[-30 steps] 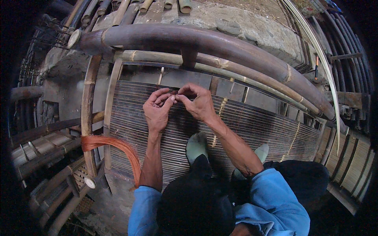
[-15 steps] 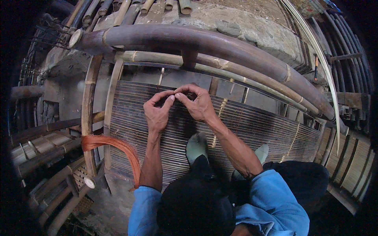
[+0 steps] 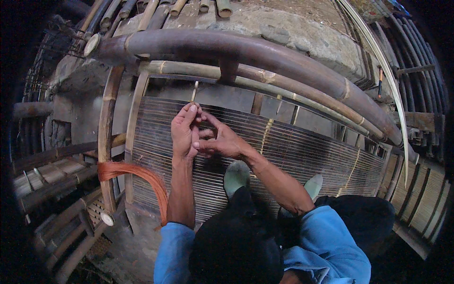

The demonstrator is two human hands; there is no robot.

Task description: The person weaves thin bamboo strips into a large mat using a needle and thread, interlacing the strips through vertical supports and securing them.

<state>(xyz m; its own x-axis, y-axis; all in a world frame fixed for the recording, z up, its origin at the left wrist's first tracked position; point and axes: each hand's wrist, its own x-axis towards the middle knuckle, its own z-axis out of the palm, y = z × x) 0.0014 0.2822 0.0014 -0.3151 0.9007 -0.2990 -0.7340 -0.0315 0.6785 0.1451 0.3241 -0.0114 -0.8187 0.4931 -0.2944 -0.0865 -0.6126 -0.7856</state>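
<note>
Above a panel of thin, evenly spaced slats (image 3: 170, 201), both my hands are close together. My left hand (image 3: 182, 135) is closed, thumb pressed to the index finger at the top; what is pinched there is too small to make out. Reaching in from the right, my right hand (image 3: 224, 142) has its index finger stretched toward the left fingertips and its thumb apart, near the left palm. Its other fingers are partly blurred. A bundle of orange-brown strands (image 3: 149, 176) loops over a bamboo post (image 3: 108, 109) left of my left forearm.
A thick dark bamboo pole (image 3: 227, 47) crosses beyond the panel, with a paler bamboo rail (image 3: 184, 70) beneath it. My feet in pale green footwear (image 3: 237, 176) are at the panel. Long pale strips (image 3: 378, 52) hang at the right; cut bamboo poles (image 3: 177, 7) lie at the far side.
The fingertips of both hands no longer meet in a pinch. My left hand has turned with its fingertips raised; my right hand has shifted left and lower, its fingers spreading.
</note>
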